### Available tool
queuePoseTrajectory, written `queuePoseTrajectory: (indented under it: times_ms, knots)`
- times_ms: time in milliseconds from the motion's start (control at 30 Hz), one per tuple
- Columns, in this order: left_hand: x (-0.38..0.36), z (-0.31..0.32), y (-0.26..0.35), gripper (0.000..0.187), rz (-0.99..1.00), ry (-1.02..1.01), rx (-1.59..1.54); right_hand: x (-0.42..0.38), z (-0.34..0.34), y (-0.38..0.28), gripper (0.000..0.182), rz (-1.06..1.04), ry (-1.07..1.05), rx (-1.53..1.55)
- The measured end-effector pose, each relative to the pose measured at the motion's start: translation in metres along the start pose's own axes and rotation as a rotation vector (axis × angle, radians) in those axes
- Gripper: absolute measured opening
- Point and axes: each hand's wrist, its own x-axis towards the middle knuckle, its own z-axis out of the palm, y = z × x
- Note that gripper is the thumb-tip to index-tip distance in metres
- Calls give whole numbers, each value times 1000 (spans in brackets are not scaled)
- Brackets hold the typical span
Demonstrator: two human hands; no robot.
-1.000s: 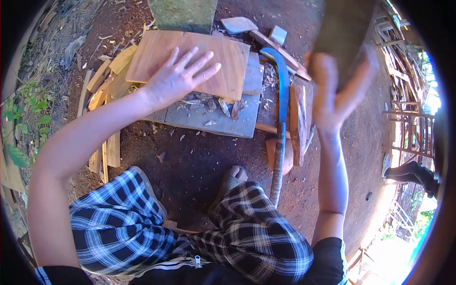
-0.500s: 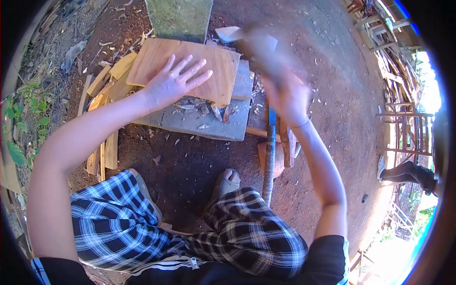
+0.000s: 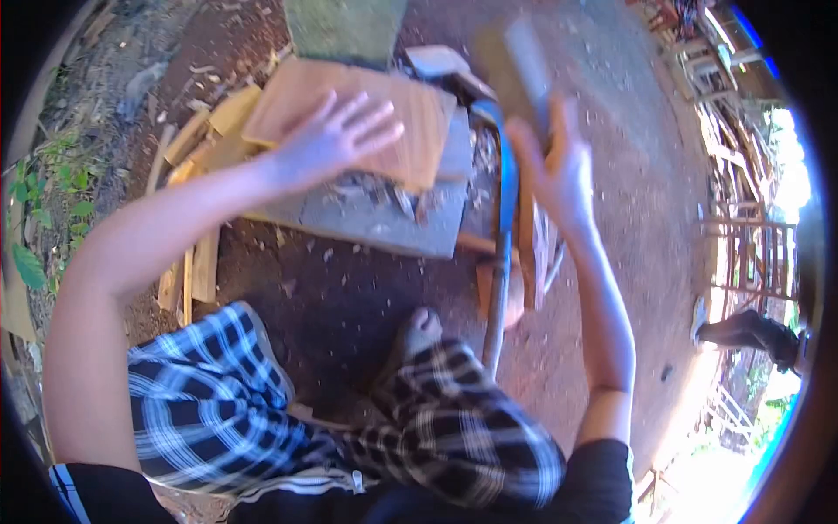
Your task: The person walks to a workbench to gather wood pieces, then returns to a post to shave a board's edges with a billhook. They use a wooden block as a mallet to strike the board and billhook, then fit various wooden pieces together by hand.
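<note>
My left hand (image 3: 327,144) is open, its fingers spread over a flat wooden board (image 3: 410,127) with visible grain. The board rests on a grey slab (image 3: 367,225) strewn with wood shavings. Off to the right, my right hand (image 3: 566,170) is raised and closed round a flat, oblong block (image 3: 506,74) with a tan face and a pale side. Motion blur hides what exactly this block is. Below that hand lies a long bar (image 3: 504,201) with a blue, curved upper part.
Yellowish wood strips (image 3: 205,262) lie left of the slab. A mossy stone slab (image 3: 345,31) is beyond the board. Wood pieces (image 3: 532,236) sit beside the blue bar. At far right are a person's legs (image 3: 742,330) and wooden frames (image 3: 755,236).
My right hand and its block have moved slightly right, with the block now more upright and less smeared. My left hand stays over the board. The whole view has shifted slightly.
</note>
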Motion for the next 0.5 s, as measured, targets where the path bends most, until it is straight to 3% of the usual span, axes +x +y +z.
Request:
queuePoseTrajectory:
  times_ms: [33, 100, 133, 167, 200, 233, 267, 300, 367, 400, 433, 500]
  knots:
    - [-2, 4, 9, 69, 11, -6, -24, -8, 0, -2, 52, 22, -14, -5]
    - [-1, 7, 3, 70, -25, 54, -20, -2, 2, -14, 52, -431, 741, 258]
    - [-1, 7, 3, 70, -26, 45, -17, -4, 24, -2, 52, -564, 913, 319]
    - [0, 7, 2, 70, -22, 58, -11, -15, 32, 43, 50, -524, 446, -91]
    - [2, 6, 1, 71, -30, 48, -16, -8, 47, 62, 50, -246, 128, -140]
    - [2, 3, 1, 71, -25, 26, -32, -5, 44, 40, 50, 52, -197, -170]
    - [5, 3, -5, 71, -21, 28, -20, -2, 24, 21, 51, 38, -177, -434]
    - [4, 0, -11, 72, -41, 24, -19, 9, 11, 4, 51, 5, -175, -432]
    - [-3, 4, 9, 73, -11, -4, -93, -9, 0, -1, 55, -51, 250, 91]
    - [-1, 7, 5, 73, -22, 15, -71, -4, 6, 8, 52, -349, 608, 13]
    - [-1, 7, 2, 73, -27, 30, -51, -7, 17, 21, 52, -351, 610, 8]
    - [2, 5, 2, 73, -26, 33, -50, -15, 39, 48, 54, -558, 514, -267]
